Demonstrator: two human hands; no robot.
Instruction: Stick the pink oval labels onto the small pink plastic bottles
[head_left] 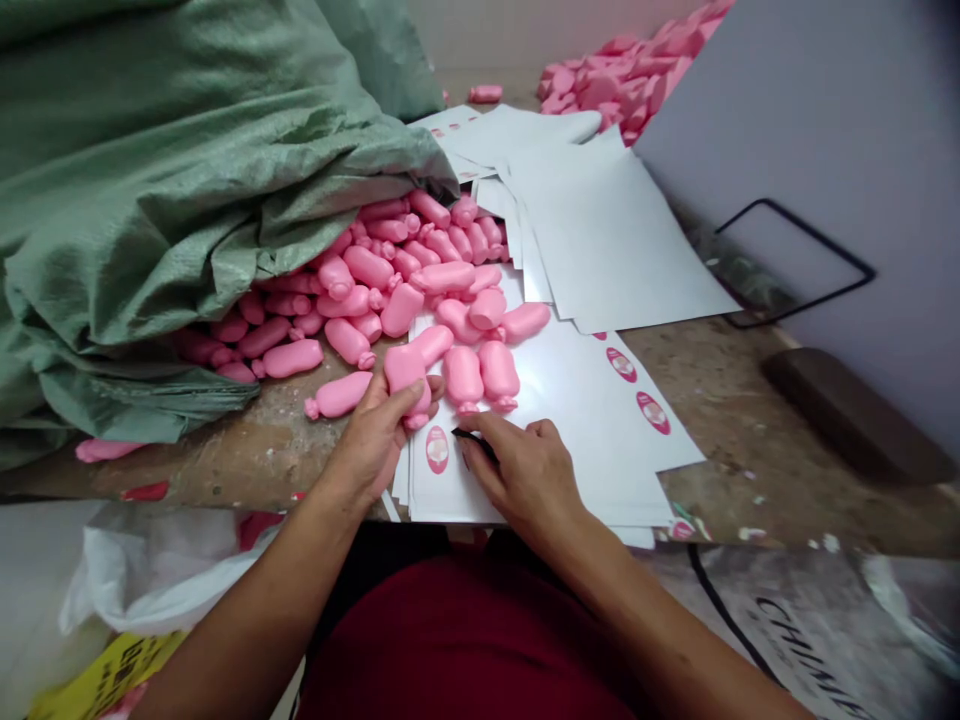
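My left hand (377, 430) is closed around a pink plastic bottle (406, 372), its narrow neck end pointing down toward me. A thin black tool (477, 440) sits between the fingers of my right hand (529, 465); its exact kind is hard to make out. Its tip is beside an oval pink-and-white sticker (437, 450) on a white sticker sheet (510, 497). Two pink bottles (481, 377) lie side by side on the sheet, just beyond my right fingers. More oval stickers (653, 412) are along the sheet's right side.
A green woven sack (225, 190) spills a heap of pink bottles (367, 265) at the left. White sheets (622, 235) lie behind the stickers. At right are a dark brown block (855, 415) and a black wire frame (802, 255). Another pink heap (615, 85) is at the back.
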